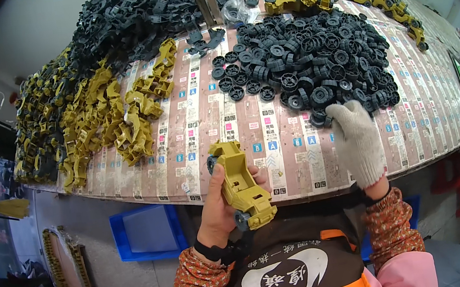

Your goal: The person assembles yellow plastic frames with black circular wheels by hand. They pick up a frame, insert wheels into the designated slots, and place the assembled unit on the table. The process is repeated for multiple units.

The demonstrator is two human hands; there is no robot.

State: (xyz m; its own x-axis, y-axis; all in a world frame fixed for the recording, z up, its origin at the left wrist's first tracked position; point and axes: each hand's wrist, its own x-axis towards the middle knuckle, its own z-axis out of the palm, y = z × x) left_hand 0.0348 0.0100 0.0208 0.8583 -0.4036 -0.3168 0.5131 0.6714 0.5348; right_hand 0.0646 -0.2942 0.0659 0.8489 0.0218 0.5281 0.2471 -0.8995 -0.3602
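The tabletop (199, 130) is being crowded by wheels (317, 53), a toy car (252, 198) gripped by the left hand (214, 212), the right hand's (356, 141) hold being hidden.

Toy car (241, 187) in left hand (214, 214)

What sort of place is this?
Probably a toy workshop: a heap of dark wheels and loose yellow car bodies lie on the table, and the left hand holds a yellow toy car.
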